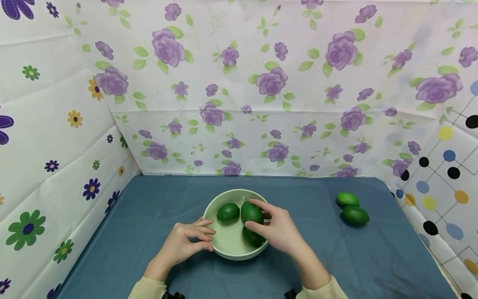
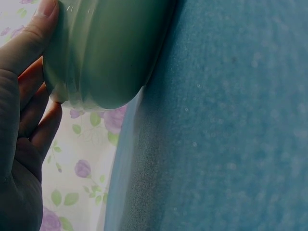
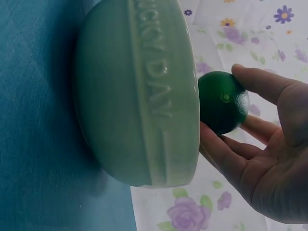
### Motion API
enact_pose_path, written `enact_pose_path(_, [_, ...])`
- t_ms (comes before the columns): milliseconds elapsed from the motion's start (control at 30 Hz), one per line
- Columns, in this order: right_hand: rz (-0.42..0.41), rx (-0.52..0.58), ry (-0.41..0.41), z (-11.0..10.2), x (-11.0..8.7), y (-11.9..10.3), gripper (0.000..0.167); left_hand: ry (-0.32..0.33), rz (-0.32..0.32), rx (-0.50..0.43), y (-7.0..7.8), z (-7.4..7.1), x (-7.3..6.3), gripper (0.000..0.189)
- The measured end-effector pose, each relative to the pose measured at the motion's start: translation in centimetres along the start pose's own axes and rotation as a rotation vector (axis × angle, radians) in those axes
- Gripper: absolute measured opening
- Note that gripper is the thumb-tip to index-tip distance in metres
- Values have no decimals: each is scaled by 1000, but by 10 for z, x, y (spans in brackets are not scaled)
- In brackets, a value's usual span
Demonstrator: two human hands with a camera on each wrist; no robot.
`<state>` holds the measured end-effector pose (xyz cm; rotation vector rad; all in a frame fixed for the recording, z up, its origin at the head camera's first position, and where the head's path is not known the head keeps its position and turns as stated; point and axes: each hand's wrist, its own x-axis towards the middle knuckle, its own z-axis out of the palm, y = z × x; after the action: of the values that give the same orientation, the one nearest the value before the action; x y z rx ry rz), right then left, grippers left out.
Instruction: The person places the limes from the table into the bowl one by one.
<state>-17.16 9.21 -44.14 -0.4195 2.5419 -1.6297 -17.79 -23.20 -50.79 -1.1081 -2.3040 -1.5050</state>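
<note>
A pale green bowl [image 1: 228, 241] stands on the blue cloth, with raised lettering on its outer wall in the right wrist view. My left hand [image 1: 186, 241] holds its left rim between thumb and fingers. At the right side, my right hand [image 1: 281, 230] grips a dark green lime [image 1: 252, 211] with thumb and fingertips, at rim height. That same lime [image 3: 222, 102] shows above the rim in the right wrist view. Inside the bowl lie a second lime [image 1: 228, 212] at the back left and a third lime [image 1: 252, 237] at the right, partly behind my thumb.
Two more limes lie together on the right of the table: a brighter lime [image 1: 347, 199] behind and a darker lime [image 1: 354, 216] in front. Blue cloth [image 1: 306, 199] covers the table. A flowered curtain [image 1: 239, 124] hangs behind, with patterned sheets at both sides.
</note>
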Motion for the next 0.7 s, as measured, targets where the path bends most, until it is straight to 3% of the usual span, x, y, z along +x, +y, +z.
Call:
enact_pose_path(267, [-48, -20, -90, 9, 0, -3, 61, 4, -12, 0, -2, -1, -1, 17])
enact_pose_path(700, [-64, -133, -117, 22, -1, -3, 61, -12, -36, -21, -1, -1, 0, 17])
